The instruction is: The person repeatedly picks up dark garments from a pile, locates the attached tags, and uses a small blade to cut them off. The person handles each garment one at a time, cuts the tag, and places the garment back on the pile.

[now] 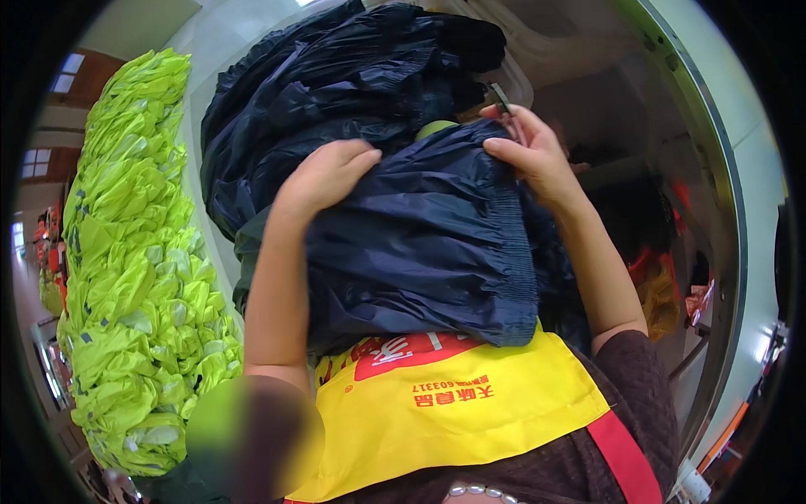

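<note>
Your right fingers are closing on a slim tool (501, 99) and the navy garment's (403, 244) edge; your left hand (327, 176) is resting curled, grip unclear; keeping cloth taut should be helping.

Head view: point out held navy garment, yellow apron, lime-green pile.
Held navy garment (411, 244), head view: wrinkled middle panel.
Yellow apron (453, 426), head view: plain front.
Lime-green pile (138, 252), head view: mid-heap.

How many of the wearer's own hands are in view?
2: the left hand on the dark blue cloth; the right hand at its upper right corner, holding a small metal tool.
</note>
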Action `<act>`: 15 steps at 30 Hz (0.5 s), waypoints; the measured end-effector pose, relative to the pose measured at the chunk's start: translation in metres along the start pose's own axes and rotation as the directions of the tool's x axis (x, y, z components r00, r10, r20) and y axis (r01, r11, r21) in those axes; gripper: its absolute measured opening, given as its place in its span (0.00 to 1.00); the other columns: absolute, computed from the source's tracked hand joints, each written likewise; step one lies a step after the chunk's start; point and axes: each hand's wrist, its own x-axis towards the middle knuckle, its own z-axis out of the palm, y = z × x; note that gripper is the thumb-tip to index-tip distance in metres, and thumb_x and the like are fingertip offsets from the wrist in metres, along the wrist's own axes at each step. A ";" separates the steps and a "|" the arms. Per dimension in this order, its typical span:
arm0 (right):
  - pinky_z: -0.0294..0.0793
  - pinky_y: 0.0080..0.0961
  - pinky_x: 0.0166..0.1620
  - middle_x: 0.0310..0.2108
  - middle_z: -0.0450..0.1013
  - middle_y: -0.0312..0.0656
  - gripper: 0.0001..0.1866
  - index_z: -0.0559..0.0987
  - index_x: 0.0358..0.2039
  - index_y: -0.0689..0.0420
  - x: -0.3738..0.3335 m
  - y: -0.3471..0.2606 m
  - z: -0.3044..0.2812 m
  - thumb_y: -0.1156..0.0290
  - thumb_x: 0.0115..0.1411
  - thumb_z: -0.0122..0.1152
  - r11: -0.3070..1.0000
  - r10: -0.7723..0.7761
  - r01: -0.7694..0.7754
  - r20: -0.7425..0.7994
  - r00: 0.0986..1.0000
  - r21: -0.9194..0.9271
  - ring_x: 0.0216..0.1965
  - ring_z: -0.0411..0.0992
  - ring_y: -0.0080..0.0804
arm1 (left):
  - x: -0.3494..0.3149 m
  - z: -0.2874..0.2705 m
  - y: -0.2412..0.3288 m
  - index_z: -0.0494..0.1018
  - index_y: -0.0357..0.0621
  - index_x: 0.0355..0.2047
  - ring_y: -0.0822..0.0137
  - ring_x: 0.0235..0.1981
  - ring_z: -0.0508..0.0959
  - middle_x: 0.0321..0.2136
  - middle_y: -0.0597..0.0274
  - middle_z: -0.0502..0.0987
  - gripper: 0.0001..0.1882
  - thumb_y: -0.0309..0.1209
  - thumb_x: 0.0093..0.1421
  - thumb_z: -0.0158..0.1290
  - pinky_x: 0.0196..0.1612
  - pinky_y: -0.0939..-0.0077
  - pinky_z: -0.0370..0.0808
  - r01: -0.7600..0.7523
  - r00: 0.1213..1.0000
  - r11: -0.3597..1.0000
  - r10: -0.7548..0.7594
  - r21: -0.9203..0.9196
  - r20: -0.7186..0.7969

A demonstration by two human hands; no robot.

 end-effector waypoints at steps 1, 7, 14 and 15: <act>0.62 0.08 0.34 0.29 0.65 0.28 0.22 0.72 0.45 0.59 -0.001 -0.006 0.000 0.68 0.50 0.65 0.999 -0.040 0.040 0.012 0.999 -0.009 0.29 0.63 0.14 | -0.013 -0.011 -0.013 0.74 0.33 0.37 0.68 0.36 0.74 0.31 0.58 0.76 0.17 0.36 0.63 0.44 0.44 0.77 0.68 0.070 0.996 0.997 -0.068 -0.032 0.051; 0.62 0.08 0.36 0.31 0.66 0.28 0.21 0.73 0.48 0.58 0.003 -0.039 -0.009 0.72 0.52 0.64 0.952 -0.271 0.280 0.086 0.959 -0.125 0.31 0.63 0.13 | -0.099 -0.037 -0.079 0.75 0.37 0.32 0.72 0.30 0.72 0.26 0.62 0.75 0.10 0.31 0.53 0.57 0.35 0.80 0.68 0.093 0.966 0.979 -0.133 -0.182 -0.222; 0.65 0.16 0.48 0.40 0.70 0.32 0.18 0.74 0.46 0.58 0.015 -0.025 -0.037 0.76 0.52 0.62 0.962 -0.215 0.223 0.068 0.974 -0.156 0.42 0.67 0.20 | -0.159 0.008 0.008 0.77 0.48 0.31 0.69 0.20 0.68 0.24 0.67 0.67 0.14 0.23 0.40 0.59 0.22 0.77 0.66 -0.291 0.486 0.634 0.743 0.716 -0.460; 0.64 0.16 0.48 0.41 0.70 0.32 0.18 0.73 0.45 0.58 0.018 -0.014 -0.043 0.76 0.53 0.61 0.964 -0.189 0.208 0.122 0.974 -0.167 0.42 0.67 0.20 | -0.165 0.023 0.017 0.78 0.49 0.32 0.70 0.20 0.68 0.24 0.68 0.66 0.15 0.25 0.40 0.57 0.23 0.78 0.66 -0.314 0.517 0.598 0.760 0.738 -0.395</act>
